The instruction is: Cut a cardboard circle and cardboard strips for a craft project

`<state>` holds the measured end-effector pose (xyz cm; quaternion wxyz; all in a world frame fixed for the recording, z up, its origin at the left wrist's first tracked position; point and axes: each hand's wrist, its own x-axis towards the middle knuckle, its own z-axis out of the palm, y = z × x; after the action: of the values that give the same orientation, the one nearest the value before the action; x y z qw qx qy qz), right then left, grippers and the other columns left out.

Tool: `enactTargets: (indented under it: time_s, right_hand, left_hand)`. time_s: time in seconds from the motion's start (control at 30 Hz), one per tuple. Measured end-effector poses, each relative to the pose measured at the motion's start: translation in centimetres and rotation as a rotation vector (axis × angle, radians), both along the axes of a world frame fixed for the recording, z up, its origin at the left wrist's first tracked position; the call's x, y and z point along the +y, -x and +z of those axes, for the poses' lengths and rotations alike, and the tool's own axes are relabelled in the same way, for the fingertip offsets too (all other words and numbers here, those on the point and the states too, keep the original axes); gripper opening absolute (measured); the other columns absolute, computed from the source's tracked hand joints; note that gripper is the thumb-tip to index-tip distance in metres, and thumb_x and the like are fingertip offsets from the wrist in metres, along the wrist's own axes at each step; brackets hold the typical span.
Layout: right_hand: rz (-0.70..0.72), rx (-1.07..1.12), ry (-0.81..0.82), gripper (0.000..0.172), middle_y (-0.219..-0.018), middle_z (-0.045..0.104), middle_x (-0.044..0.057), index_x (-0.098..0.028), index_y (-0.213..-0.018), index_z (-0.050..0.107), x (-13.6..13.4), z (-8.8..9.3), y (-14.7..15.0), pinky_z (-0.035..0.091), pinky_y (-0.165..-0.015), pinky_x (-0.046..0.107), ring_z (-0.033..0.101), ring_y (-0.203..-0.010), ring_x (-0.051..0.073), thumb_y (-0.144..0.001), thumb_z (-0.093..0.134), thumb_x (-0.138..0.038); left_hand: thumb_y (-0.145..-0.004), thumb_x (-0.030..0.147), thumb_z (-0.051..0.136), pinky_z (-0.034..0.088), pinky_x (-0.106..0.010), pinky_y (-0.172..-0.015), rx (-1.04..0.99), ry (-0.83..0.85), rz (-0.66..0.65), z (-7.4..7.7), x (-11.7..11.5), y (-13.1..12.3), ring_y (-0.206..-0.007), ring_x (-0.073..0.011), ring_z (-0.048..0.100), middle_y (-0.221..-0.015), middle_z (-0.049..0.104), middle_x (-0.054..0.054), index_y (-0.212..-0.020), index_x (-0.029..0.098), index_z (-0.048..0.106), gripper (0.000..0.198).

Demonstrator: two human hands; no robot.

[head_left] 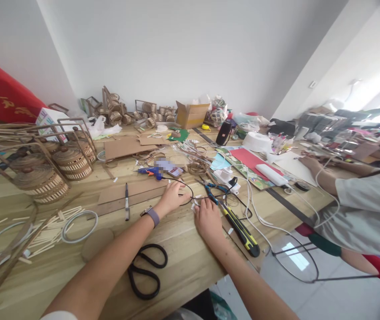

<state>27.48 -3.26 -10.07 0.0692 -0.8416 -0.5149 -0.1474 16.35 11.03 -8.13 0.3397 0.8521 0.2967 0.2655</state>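
Head view: both hands rest low on the wooden table (pixel 183 266), close together but not touching. The left hand (pixel 173 195), a watch (pixel 152 216) on its wrist, lies palm down with its fingers drawn together over a thin black wire (pixel 190 192) that curves in a loop just past the fingertips. Pressing the wire against the wood probably keeps the springy loop from shifting. The right hand (pixel 208 218) is also palm down, its fingers bunched towards some small white scraps (pixel 195 205) beside the wire's near end. Whether either hand actually pinches the wire cannot be told, since the fingertips are turned away from the camera.

Blue-handled pliers (pixel 214 191) lie just beyond the right hand and a yellow-and-black knife (pixel 241 227) runs along its outer side, seemingly kept within easy reach. Black scissors (pixel 146 271) lie nearer, by the left forearm. A blue glue gun (pixel 150 171) sits farther back. Another person's sleeve (pixel 363 200) shows at the right.
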Motion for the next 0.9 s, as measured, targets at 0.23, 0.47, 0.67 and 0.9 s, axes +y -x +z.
enactTargets:
  time_s: [0.23, 0.47, 0.67, 0.9]
  right_hand:
    - [-0.1, -0.063, 0.151, 0.032, -0.131, 0.064, 0.01, -0.02, -0.127, 0.064, 0.0, 3.5, -4.0, 0.057, -0.092, 0.045, 0.066, -0.109, 0.023, -0.099, 0.063, -0.036]
    - [-0.096, -0.01, 0.241, 0.036, -0.131, 0.064, 0.01, -0.019, -0.129, 0.062, 0.0, 4.5, -6.1, 0.057, -0.092, 0.047, 0.066, -0.11, 0.025, -0.098, 0.064, -0.037]
    - [-0.057, 0.094, 0.295, 0.036, -0.131, 0.064, 0.01, -0.019, -0.129, 0.062, 0.8, 5.2, -8.2, 0.057, -0.091, 0.047, 0.066, -0.109, 0.024, -0.098, 0.064, -0.037]
    - [-0.037, 0.246, 0.323, 0.036, -0.13, 0.064, 0.01, -0.019, -0.129, 0.062, 1.5, 7.1, -10.8, 0.058, -0.09, 0.046, 0.066, -0.108, 0.024, -0.098, 0.064, -0.037]
  left_hand:
    - [-0.1, 0.036, 0.064, 0.056, -0.047, -0.096, 0.102, -0.191, -0.023, 0.5, -0.5, -0.1, -0.114, -0.0253, 0.064, -0.134, 0.061, -0.011, -0.129, 0.019, 0.062, 0.033]
    - [-0.1, 0.032, 0.061, 0.048, -0.053, -0.104, 0.173, -0.306, 0.019, 0.9, -3.6, 1.1, -0.12, -0.0287, 0.06, -0.13, 0.063, -0.012, -0.123, 0.016, 0.064, 0.028]
    - [-0.099, 0.032, 0.058, 0.045, -0.038, -0.109, 0.225, -0.386, -0.254, 0.2, -8.6, 0.9, -0.124, -0.0268, 0.058, -0.127, 0.067, -0.013, -0.117, 0.016, 0.067, 0.025]
    - [-0.099, 0.052, 0.053, 0.023, -0.052, -0.123, 0.33, -0.403, -0.261, -2.6, -9.0, -2.0, -0.155, -0.0403, 0.02, -0.163, 0.029, -0.03, -0.149, -0.001, 0.042, 0.074]
